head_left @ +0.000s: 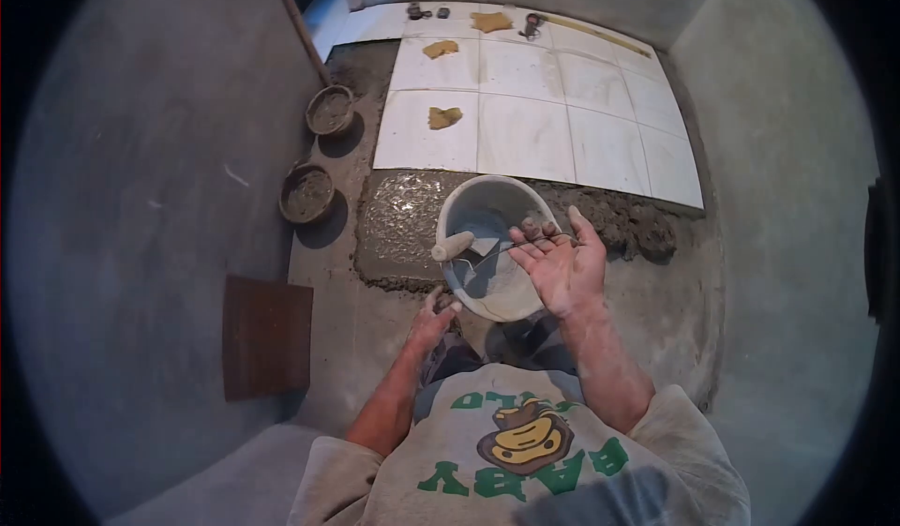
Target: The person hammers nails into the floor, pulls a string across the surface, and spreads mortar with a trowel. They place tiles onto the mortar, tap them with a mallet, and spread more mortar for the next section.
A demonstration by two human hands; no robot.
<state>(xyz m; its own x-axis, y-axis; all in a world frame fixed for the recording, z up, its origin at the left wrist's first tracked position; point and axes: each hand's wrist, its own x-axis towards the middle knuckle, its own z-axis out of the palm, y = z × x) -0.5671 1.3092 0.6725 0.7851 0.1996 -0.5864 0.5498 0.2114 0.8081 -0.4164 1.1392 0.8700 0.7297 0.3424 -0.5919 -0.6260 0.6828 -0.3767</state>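
Observation:
A pale bucket (451,209) stands close in front of me, with wet mortar behind and to its left. In it leans a trowel, its light handle (455,246) across the left rim and its blade (483,247) inside. My right hand (564,268) is over the bucket's right side, palm up and thumb out. A thin wire handle (502,247) crosses its curled, mortar-stained fingers. Low at the bucket's near left side is my left hand (435,322), thumb and fingers apart, fingertips right by the bucket wall and nothing in them.
White floor tiles (520,83) cover the far floor, bearing yellow sponge pieces (444,118), small tools and a long yellow level (600,37). A mortar bed (403,226) borders them. Two mortar bowls (307,195) and a brown board (268,338) sit by the left wall. Walls close both sides.

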